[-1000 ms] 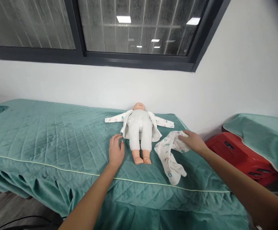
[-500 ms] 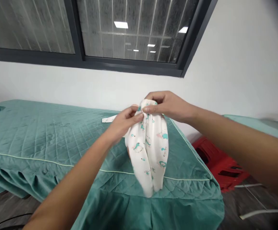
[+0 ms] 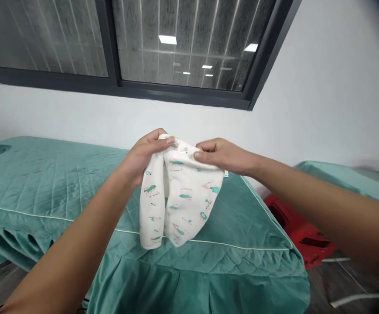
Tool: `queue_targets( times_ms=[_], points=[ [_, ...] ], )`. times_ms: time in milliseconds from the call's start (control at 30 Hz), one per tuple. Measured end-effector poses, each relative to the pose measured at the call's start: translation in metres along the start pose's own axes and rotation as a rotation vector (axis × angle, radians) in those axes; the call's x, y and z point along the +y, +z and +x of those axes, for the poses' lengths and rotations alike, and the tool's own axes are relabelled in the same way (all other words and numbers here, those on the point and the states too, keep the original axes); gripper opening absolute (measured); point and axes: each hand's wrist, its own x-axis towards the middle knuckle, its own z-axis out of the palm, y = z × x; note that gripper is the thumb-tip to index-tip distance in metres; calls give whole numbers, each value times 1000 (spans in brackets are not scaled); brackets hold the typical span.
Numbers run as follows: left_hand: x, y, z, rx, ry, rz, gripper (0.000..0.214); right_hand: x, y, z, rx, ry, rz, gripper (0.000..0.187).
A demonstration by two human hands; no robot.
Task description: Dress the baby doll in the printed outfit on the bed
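Note:
A white baby shirt (image 3: 189,187) with green and pink animal prints hangs between my hands above the near edge of the bed. My left hand (image 3: 148,150) pinches its upper left part, thumb on top, and a sleeve dangles below that grip. Farther right, my right hand (image 3: 218,153) grips the upper edge between thumb and fingers. Cloth stretches between the two grips. The shirt's lower end hangs in front of the bed's piped edge. A small white bit, perhaps a label, shows just past my right hand.
Below lies a bed with a green quilted cover (image 3: 78,174) and a ruffled skirt. A red plastic stool (image 3: 307,235) stands on the floor to the right, near another green-covered surface (image 3: 346,176). Behind are a white wall and a dark-framed window (image 3: 182,93).
My left hand has moved left and slightly up, away from my right hand. The shirt, bunched before, is now spread wider, with a sleeve hanging apart on the left.

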Motion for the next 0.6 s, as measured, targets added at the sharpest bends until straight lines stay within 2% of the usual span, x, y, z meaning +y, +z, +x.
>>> queue_targets(
  times_ms=[67,133,167,267,300,367,467,600],
  points=[
    [-12,-10,2,52,-11,-24,29,14,7,2,-7,30,25,40],
    [-26,-15,3,52,-52,28,28,27,13,9,94,19,116,40],
    [-34,-16,2,4,-99,87,30,33,15,13,170,5,181,40],
    [-59,-17,-2,-250,-287,279,37,50,15,25,394,-36,380,43],
    [-67,-17,-3,-286,-324,307,35,57,14,28,438,-35,432,43],
    [-82,-19,-4,-218,-313,269,29,76,13,29,465,8,514,44],
    [-100,-25,-2,2,-214,87,24,110,20,19,352,118,561,44],
    [-119,-29,4,170,-171,-141,9,140,42,-1,17,239,425,40]
  ],
)
